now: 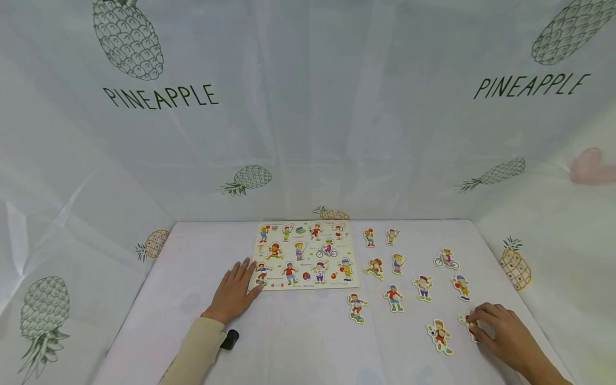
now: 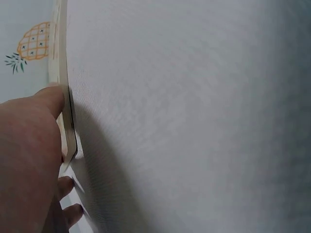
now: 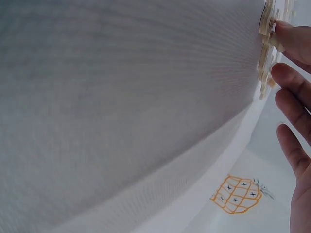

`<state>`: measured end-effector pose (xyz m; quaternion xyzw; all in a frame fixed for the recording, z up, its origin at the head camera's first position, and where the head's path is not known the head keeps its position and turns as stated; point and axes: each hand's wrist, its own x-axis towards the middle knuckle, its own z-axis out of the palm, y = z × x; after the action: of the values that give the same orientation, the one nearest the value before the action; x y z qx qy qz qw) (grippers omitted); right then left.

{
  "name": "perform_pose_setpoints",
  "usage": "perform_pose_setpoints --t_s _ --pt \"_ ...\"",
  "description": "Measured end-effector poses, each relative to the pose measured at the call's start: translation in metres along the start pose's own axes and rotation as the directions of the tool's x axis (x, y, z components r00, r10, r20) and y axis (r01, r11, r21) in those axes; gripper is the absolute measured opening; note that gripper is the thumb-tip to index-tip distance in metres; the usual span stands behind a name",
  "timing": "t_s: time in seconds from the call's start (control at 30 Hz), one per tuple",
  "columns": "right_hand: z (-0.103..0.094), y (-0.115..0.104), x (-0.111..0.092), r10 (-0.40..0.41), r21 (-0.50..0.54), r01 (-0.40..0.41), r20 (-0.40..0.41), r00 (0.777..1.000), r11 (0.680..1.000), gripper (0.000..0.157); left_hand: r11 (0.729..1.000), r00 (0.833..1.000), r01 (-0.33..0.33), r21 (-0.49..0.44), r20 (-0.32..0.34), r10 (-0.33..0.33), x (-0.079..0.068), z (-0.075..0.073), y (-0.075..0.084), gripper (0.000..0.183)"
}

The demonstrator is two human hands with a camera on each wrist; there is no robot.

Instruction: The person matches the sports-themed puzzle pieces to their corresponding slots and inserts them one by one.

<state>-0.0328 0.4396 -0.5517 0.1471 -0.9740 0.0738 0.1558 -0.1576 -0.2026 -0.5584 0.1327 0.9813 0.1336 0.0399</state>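
A pale puzzle board (image 1: 284, 282) printed with sports figures lies on the white-covered table. My left hand (image 1: 233, 294) rests at its lower left corner, fingers extended along the left edge and thumb at the front edge. In the left wrist view the thumb (image 2: 51, 99) lies against the board's side (image 2: 68, 116). At the far right, my right hand (image 1: 505, 331) is over a figure-shaped puzzle piece (image 1: 464, 321), partly hidden beneath its fingers. Thumb and forefinger stand apart around that piece. A soccer-player piece (image 1: 439, 337) lies just left of it.
Several other figure pieces lie spread right of the board, among them a cyclist (image 1: 446, 259), a baseball player (image 1: 423, 287) and a skateboarder (image 1: 356, 308). A small black object (image 1: 230, 339) sits by the left sleeve (image 1: 197, 347). Pineapple-print cloth (image 1: 308, 133) walls the back and sides.
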Motion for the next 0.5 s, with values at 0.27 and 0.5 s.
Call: perform_pose_setpoints --t_s 0.27,0.5 --pt "-0.001 0.002 0.003 -0.035 -0.014 0.035 -0.009 0.999 0.999 0.044 1.000 1.000 -0.004 -0.004 0.002 0.004 -0.001 -0.003 0.002 0.075" --pt "-0.006 0.002 0.019 -0.129 0.015 0.131 -0.119 0.984 0.991 0.037 1.000 1.000 0.000 0.000 -0.005 0.000 -0.002 -0.005 0.005 0.076"
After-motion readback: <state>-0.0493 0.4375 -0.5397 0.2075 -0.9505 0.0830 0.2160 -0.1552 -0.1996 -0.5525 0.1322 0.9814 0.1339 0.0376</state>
